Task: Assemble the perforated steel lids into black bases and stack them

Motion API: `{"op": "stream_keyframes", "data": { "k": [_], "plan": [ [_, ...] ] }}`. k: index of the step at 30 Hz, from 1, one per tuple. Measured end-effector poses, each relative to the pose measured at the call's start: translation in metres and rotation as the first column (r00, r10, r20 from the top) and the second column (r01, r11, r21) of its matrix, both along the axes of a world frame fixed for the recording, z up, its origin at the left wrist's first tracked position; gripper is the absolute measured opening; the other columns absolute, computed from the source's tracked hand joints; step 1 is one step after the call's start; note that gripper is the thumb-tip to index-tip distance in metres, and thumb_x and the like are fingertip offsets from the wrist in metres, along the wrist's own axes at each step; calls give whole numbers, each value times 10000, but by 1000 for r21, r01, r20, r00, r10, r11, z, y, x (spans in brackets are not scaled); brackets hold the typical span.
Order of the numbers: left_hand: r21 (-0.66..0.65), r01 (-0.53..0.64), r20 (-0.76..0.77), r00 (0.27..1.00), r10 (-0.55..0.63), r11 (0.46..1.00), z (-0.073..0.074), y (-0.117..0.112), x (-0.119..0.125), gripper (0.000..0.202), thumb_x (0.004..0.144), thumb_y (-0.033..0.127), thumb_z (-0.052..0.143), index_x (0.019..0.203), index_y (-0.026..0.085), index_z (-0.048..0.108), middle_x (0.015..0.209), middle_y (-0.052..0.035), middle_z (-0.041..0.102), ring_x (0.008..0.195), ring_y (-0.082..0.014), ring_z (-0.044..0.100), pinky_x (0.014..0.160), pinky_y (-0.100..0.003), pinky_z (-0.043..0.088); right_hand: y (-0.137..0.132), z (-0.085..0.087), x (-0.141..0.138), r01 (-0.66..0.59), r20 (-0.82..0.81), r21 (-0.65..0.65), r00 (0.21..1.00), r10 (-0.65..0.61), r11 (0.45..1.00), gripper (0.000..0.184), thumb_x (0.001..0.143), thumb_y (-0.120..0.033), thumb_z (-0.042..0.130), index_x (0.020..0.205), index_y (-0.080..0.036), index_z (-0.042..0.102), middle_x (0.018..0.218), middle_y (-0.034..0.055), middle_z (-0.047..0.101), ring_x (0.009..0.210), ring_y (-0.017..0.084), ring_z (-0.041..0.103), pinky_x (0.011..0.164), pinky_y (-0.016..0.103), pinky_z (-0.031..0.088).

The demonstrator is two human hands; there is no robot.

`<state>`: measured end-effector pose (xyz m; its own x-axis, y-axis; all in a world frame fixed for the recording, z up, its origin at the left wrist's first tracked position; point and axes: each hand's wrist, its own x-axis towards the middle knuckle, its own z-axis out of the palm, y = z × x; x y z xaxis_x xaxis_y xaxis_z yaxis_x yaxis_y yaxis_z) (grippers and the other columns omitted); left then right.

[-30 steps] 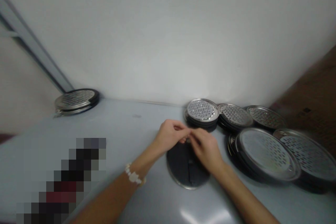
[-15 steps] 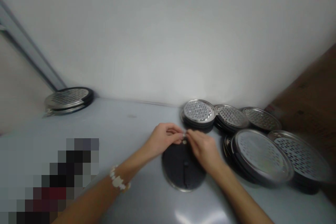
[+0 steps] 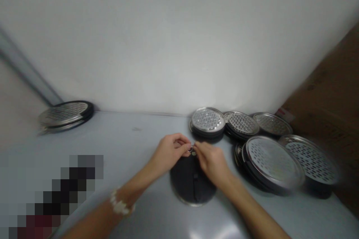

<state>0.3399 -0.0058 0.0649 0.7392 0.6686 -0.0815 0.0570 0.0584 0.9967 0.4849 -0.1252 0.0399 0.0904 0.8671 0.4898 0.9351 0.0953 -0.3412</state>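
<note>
A black round disc (image 3: 183,183) with a thin metal rim lies on the table in front of me, a dark narrow strip running down its face. At its far edge, my left hand (image 3: 171,153) pinches a small metal ring (image 3: 190,149) between thumb and fingers. My right hand (image 3: 210,158) closes its fingertips on the other side of the same ring, its palm over the disc's right edge. Just below the ring shows a small pale spot on the disc. Whether the ring passes through the disc is too small to tell.
Several stacks of round, grater-like metal discs with black edges stand to the right, such as the near stack (image 3: 272,160) and the far one (image 3: 208,119). Another stack (image 3: 67,114) sits far left by the wall (image 3: 157,44). Brown cardboard (image 3: 322,93) borders the table's right side.
The view has shifted slightly. Both hands stay at the disc's far edge, and the ring between the fingertips now shows more plainly.
</note>
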Motion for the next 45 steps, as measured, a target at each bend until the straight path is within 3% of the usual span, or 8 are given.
{"op": "stream_keyframes", "data": {
  "k": [9,13,22,26,30,34,39,45],
  "plan": [
    [-221,-3,74,997,20,975,-4,-9,8,256,649,265,887,805,120,744,826,-60,760,798,-175,730,866,-328,606,-1,-6,-1,5,2,60,1000,-5,998,254,1016,-166,408,983,-183,658,772,51,691,656,169,652,613,244,457],
    [-341,-41,110,990,83,939,-4,-15,6,285,637,208,900,837,124,715,789,-28,734,757,-141,724,877,-302,598,-1,-10,-1,19,57,81,998,-24,997,245,1004,-156,412,998,-171,657,754,57,671,635,171,636,588,243,441],
    [-432,-31,153,982,107,902,-3,-19,4,232,668,128,866,844,118,715,841,-46,748,799,-150,737,901,-290,591,0,-13,-2,41,116,134,992,-57,990,264,986,-130,402,1019,-159,663,762,74,675,634,175,633,570,245,441],
    [-351,-27,114,991,72,936,-8,-12,2,179,705,144,830,864,104,759,869,-71,777,824,-161,738,911,-298,581,-1,-12,-2,17,101,110,995,-28,994,257,1025,-189,411,1031,-166,667,767,71,683,655,178,654,588,244,466],
    [-136,-60,50,997,67,989,-14,-4,1,165,733,135,777,896,109,787,828,-66,789,772,-172,728,832,-311,594,-2,-11,-3,-27,105,83,994,18,996,293,1061,-240,384,1120,-169,661,806,74,705,697,180,677,641,254,507],
    [19,-64,44,997,63,998,-13,-4,-1,158,768,140,730,911,128,796,871,-67,801,818,-190,738,838,-307,592,-3,-11,-4,-19,131,114,991,4,993,353,1081,-281,347,1221,-131,634,845,95,721,733,199,700,667,279,532],
    [-38,-54,23,998,55,998,-9,-10,-2,82,780,154,728,843,135,776,788,-46,782,735,-168,738,748,-280,613,-3,-8,-4,-8,153,121,988,-11,993,388,1088,-309,329,1184,-123,656,828,91,719,720,201,704,656,279,529],
    [-105,21,-22,999,-24,994,-7,-9,-5,167,747,209,813,850,117,720,654,-31,740,577,-128,696,603,-230,593,-4,-3,-4,-3,163,149,986,-22,989,386,1084,-307,361,1088,-103,689,735,66,679,627,179,672,597,259,480]
  ]
}}
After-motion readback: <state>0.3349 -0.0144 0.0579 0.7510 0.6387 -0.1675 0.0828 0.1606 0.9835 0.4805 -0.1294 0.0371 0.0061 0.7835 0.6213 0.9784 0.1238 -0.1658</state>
